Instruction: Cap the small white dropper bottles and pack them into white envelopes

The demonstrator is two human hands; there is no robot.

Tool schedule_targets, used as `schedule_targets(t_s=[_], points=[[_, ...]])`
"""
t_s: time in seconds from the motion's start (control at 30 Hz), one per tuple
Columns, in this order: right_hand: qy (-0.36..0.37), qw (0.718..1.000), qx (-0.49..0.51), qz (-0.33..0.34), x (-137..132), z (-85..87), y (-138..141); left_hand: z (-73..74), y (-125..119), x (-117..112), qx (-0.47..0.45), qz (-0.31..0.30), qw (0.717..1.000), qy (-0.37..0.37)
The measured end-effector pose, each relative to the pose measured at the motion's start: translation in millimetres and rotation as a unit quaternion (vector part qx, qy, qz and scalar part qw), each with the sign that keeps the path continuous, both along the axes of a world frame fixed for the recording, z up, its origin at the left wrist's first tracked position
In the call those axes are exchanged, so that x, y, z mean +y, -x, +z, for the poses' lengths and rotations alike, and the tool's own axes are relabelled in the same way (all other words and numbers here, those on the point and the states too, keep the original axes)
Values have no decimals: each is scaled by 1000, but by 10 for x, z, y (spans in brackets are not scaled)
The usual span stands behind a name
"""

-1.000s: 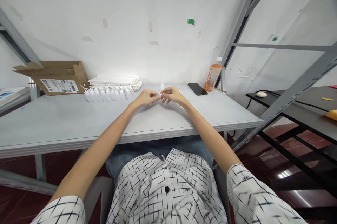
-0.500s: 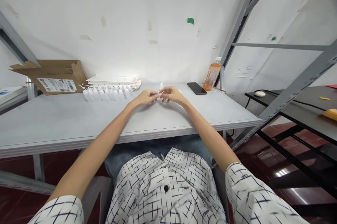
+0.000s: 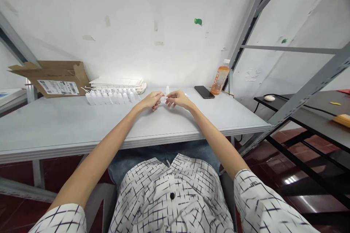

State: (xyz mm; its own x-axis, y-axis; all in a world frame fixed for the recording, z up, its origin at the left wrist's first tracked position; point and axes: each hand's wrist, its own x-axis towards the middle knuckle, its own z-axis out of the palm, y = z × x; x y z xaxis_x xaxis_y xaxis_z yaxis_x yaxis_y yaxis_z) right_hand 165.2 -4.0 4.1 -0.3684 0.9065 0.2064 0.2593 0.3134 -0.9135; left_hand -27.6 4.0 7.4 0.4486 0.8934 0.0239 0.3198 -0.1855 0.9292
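Head view: left hand point(image 3: 150, 101) and right hand point(image 3: 178, 99) pinch a white piece point(image 3: 163, 98) between them.

On the tabletop point(image 3: 169, 125), left to right, sit a box point(image 3: 61, 75), small bottles point(image 3: 106, 98) before stacked papers point(image 3: 117, 82), 1 upright item point(image 3: 167, 89) just behind the fingers point(image 3: 172, 98), then a phone point(image 3: 204, 92) beside a drink bottle point(image 3: 219, 80).

1. At left, we see an open cardboard box point(image 3: 64, 74) with a white label point(image 3: 58, 87) on its front.
2. At right, we find a black phone point(image 3: 204, 92) lying flat near a capped bottle of orange drink point(image 3: 219, 80).
3. On the white wall point(image 3: 131, 10), we spot green patches point(image 3: 198, 21).
4. Farther right, we note a white mouse point(image 3: 269, 98) on a dark desk point(image 3: 325, 121).
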Motion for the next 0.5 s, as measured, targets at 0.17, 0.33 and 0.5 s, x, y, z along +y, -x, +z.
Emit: schedule_targets(t_s=[0.17, 0.33, 0.5], points=[[1, 1000, -3, 7, -2, -6, 1, -6, 1, 0, 6, 8, 1000, 14], [-3, 1000, -7, 13, -16, 1, 13, 12, -13, -17, 16, 28, 999, 3], [-7, 1000, 7, 7, -7, -12, 24, 22, -20, -33, 32, 13, 998, -54]])
